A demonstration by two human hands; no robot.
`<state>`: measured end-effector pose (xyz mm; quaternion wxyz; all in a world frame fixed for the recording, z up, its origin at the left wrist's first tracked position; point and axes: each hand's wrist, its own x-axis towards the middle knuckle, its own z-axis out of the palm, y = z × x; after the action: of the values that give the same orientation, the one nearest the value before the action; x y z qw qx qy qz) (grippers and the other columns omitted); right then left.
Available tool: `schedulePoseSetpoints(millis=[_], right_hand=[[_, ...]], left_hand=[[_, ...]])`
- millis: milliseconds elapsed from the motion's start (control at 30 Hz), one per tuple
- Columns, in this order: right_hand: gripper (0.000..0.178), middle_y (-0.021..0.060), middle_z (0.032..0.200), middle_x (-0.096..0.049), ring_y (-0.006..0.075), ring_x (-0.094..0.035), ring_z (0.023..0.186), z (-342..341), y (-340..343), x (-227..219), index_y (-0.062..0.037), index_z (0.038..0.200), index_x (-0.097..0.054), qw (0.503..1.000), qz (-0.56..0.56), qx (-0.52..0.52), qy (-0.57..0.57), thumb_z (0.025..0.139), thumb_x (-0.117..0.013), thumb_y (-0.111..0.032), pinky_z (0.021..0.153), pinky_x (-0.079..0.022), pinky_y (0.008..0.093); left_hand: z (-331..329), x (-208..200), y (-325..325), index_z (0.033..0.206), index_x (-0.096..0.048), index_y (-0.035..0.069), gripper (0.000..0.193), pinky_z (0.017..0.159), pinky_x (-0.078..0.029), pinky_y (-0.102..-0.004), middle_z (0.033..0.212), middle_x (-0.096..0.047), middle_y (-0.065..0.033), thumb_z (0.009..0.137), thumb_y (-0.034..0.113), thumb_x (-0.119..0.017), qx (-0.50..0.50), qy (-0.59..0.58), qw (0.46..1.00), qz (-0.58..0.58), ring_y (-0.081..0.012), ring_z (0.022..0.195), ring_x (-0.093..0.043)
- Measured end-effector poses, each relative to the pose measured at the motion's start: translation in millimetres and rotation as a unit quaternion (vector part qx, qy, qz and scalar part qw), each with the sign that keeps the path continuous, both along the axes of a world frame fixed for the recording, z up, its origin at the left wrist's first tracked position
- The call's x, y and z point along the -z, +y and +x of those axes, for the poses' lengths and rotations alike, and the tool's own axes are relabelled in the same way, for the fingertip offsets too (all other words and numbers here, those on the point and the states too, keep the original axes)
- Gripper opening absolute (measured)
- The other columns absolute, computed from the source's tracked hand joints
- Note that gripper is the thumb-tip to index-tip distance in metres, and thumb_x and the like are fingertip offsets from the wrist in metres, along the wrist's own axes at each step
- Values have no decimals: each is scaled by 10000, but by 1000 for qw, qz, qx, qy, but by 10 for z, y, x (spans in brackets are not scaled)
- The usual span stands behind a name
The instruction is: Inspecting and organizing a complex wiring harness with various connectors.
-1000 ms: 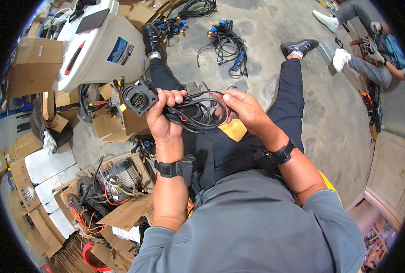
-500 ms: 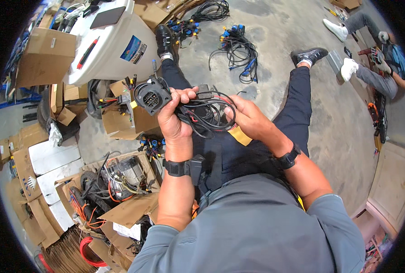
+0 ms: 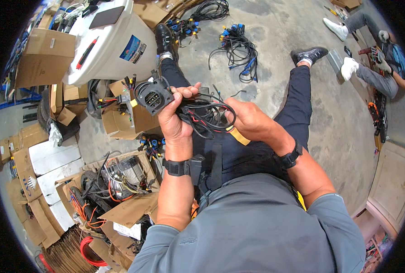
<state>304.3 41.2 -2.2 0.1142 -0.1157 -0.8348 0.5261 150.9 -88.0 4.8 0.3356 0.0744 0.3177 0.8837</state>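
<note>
My left hand (image 3: 177,113) is closed round a black multi-pin socket connector (image 3: 154,96), its pin face turned toward me. From it runs a coiled cable bundle (image 3: 201,113) of black and some red wires, lying between my two hands above my lap. My right hand (image 3: 247,117) pinches the right side of the coil; its fingertips are partly hidden behind the wires. A yellow tag (image 3: 240,136) hangs from the wires below my right fingers. Loose wire ends stick out past the far side of the bundle.
On the floor ahead lies a black cable bundle with blue connectors (image 3: 239,52); another cable coil (image 3: 210,11) is farther off. A white tub (image 3: 107,50) stands at left. Below it are open cardboard boxes (image 3: 120,125) and a motor (image 3: 129,175). Another person's gloved hand (image 3: 383,63) works at right.
My right hand has shifted slightly and turned at the coil, with the knuckles now more on top. The wire ends and the yellow tag have moved a little; the connector has tilted slightly.
</note>
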Motion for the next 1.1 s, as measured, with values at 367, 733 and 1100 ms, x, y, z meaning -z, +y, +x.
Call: schedulePoseSetpoints(millis=[367,733,1100], right_hand=[[154,199,699,-615,385,-625,662,-24,21,38,-30,1030,-553,996,86,-33,-12,923,-519,-135,585,-480,444],[669,182,1277,-519,186,-585,1048,17,-171,64,51,1411,-313,841,-535,72,28,961,-541,-390,830,-502,296],[251,39,938,-591,114,-548,841,-102,-279,197,20,1084,-520,909,-399,119,23,932,-577,-171,737,-459,308]], left_hand=[[-27,79,33,824,-505,83,118,1050,-347,-501,703,-453,-23,867,116,-610,26,11,999,18,-213,741,-524],[-174,44,-10,830,-501,81,115,1080,-330,-514,694,-487,-28,913,111,-575,-25,14,999,36,-214,741,-541],[-13,18,64,911,-566,53,101,1009,-400,-581,813,-622,-90,835,50,-632,-14,43,999,4,-275,903,-617]])
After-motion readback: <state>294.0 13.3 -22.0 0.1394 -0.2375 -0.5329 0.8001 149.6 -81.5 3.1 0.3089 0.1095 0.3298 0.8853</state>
